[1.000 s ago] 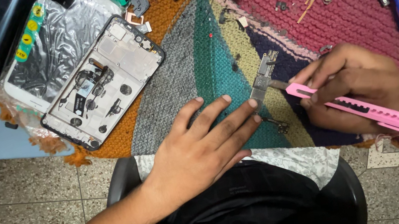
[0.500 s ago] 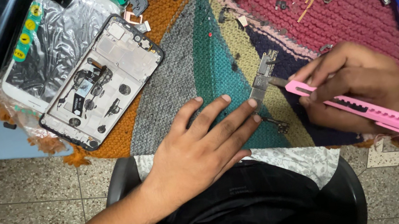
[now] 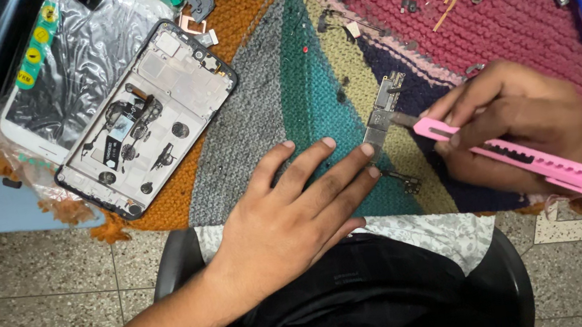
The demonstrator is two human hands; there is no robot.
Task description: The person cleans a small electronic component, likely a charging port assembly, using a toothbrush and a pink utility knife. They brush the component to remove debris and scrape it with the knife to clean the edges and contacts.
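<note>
Two hands at circuit board (image 3: 383, 114): left hand (image 3: 290, 213) flat, fingertips pinning it; right hand (image 3: 521, 125) gripping pink cutter (image 3: 526, 161).

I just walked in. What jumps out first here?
A pink knife in the right hand, its blade tip on a small circuit board that the left hand's fingers steady, mid-picture on a bright striped knitted mat. At upper left lies an opened phone frame.

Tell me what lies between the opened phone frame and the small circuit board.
In the head view, only bare knitted mat lies between the phone frame and the circuit board; left hand's fingers sit just below.
</note>
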